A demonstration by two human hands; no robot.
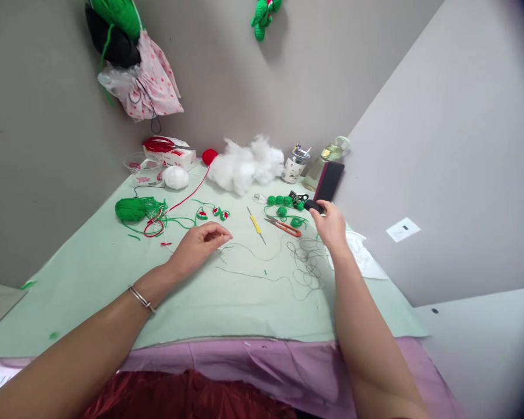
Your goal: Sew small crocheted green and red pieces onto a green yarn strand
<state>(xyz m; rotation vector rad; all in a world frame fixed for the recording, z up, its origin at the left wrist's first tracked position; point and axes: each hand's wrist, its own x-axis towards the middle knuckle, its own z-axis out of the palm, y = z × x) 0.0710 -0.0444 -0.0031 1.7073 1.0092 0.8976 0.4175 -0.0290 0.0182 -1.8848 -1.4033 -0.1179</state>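
My right hand (329, 224) grips a small black object (313, 206) at the right of the table, its kind unclear. Close to it are several green crocheted balls (282, 212) and orange-handled thread snips (288, 228). Over the middle left, my left hand (201, 241) has its fingers curled and the thumb near the index tip; whatever they hold, if anything, is hidden. Dark thread (305, 265) runs in loose loops between the hands. A yellow-handled crochet hook (255, 223) lies beyond them. Small red, white and green crocheted pieces (217, 212) lie past my left hand.
White stuffing (247, 166) is heaped at the back. Green yarn (133, 209), a white yarn ball (175, 177) and red scissors (161, 144) are at left. A pen cup (293, 170), a bottle (321, 169) and a phone (329, 181) stand at back right.
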